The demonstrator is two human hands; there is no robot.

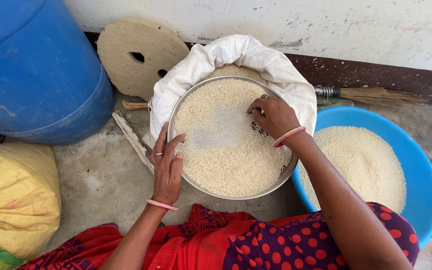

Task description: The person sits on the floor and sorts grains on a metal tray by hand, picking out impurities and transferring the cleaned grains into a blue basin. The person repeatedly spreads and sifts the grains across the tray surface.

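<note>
A round steel plate [281, 177] heaped with white rice [226, 165] lies in front of me, partly over an open white sack [276, 70] that also holds rice. My left hand [167, 162] rests on the plate's left rim, fingers spread, thumb over the edge. My right hand [273, 116] reaches into the rice at the plate's upper right, fingertips bunched down on the grains. A bare patch of metal [221, 127] shows in the plate's middle.
A blue plastic basin [421, 165] with rice stands at the right. A blue drum [31, 70] is at the upper left, a yellow sack [13, 195] below it. A round perforated disc [136, 50] and a broom [376, 95] lean by the wall.
</note>
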